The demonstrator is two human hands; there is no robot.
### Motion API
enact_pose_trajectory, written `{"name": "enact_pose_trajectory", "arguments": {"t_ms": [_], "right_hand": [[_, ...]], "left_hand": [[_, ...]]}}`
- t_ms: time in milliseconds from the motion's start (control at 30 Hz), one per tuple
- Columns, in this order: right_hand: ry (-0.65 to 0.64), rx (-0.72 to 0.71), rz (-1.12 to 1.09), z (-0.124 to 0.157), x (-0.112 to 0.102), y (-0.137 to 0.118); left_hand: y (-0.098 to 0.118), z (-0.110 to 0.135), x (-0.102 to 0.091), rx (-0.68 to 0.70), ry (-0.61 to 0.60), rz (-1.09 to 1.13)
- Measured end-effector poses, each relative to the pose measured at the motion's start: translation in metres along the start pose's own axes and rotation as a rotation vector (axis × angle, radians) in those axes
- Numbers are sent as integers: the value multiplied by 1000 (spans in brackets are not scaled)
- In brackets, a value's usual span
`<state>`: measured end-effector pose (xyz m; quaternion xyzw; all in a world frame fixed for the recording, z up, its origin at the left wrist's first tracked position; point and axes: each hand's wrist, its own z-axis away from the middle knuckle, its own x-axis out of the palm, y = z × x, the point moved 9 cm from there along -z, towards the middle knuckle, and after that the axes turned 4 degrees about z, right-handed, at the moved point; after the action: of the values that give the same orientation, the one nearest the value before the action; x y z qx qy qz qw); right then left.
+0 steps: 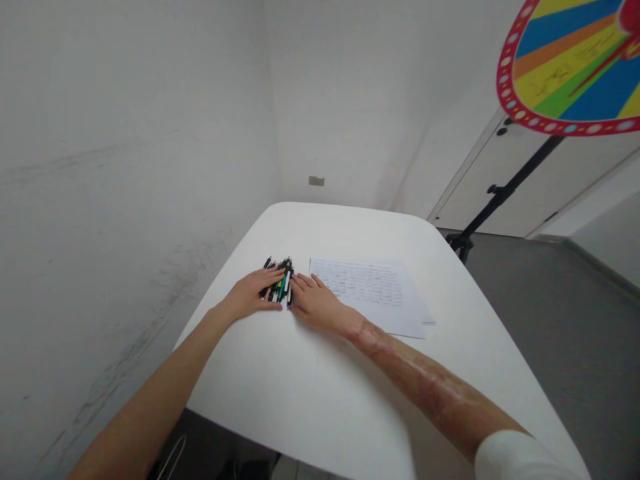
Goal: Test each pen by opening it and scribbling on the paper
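A small heap of several pens [281, 280], black, green and white, lies on the white table [310, 393] near its left side. My left hand [250, 293] rests flat on the left of the heap, fingers stretched over the pens. My right hand [314, 301] lies flat against the heap's right side, fingers extended and touching the pens. Neither hand grips anything. A sheet of paper [373, 293] covered in handwritten lines lies just right of my right hand.
White walls close in on the left and behind the table. A colourful prize wheel [575, 67] on a black stand [495, 200] is at the right, over grey floor. A white door [530, 193] is behind it.
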<state>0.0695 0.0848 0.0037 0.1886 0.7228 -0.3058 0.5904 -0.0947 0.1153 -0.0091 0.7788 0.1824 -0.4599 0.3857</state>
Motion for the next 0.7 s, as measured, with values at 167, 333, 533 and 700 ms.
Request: {"name": "enact_pose_trajectory", "arguments": {"t_ms": [167,333,533,700], "right_hand": [[49,20,2,-4,2,0],[78,81,-7,-14,3,7],[106,132,10,-16,3,9],[110,136,22,-12,9,10]], "left_hand": [[-9,-3,-3,0,54,-11],[-3,-5,-4,46,58,-49],[18,-5,-6,56,19,-152],[25,-4,6,47,-64,-211]]}}
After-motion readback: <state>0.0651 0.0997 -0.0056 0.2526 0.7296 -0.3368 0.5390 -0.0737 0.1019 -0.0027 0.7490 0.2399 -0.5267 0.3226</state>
